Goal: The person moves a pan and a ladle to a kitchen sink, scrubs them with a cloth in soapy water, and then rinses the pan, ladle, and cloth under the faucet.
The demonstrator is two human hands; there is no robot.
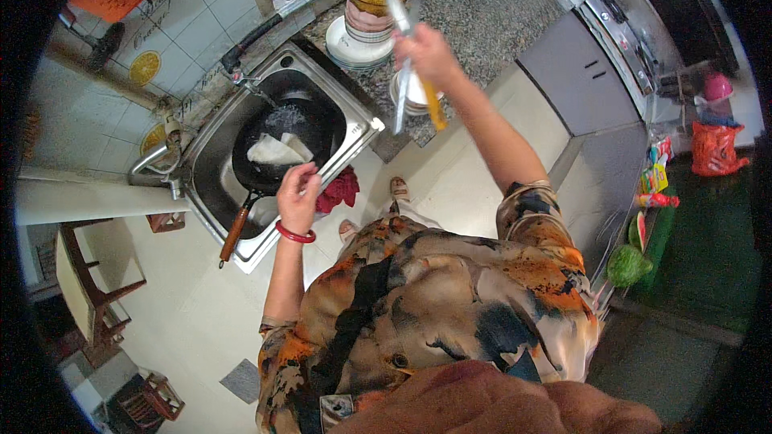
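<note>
My right hand [427,55] is shut on several long utensils, blurred by motion: metal handles [403,96] and a yellow one [434,107]. It is raised over the granite counter, beside a stack of bowls [369,15] on white plates [347,48]; smaller white dishes [413,93] lie below it. My left hand [298,187], with a red bangle on the wrist, hovers by the near edge of the steel sink [362,138], its fingers loosely bent and nothing seen in them. In the sink sits a black wok [325,126] with a wooden handle, a whitish cloth [274,149] and running water inside.
A faucet [241,77] stands at the sink's back edge. A dark red cloth [341,190] hangs at its front. On the right are a gas stove [621,42], a red plastic bag [715,147] and cut watermelon [628,265]. A wooden chair [90,289] stands at the left.
</note>
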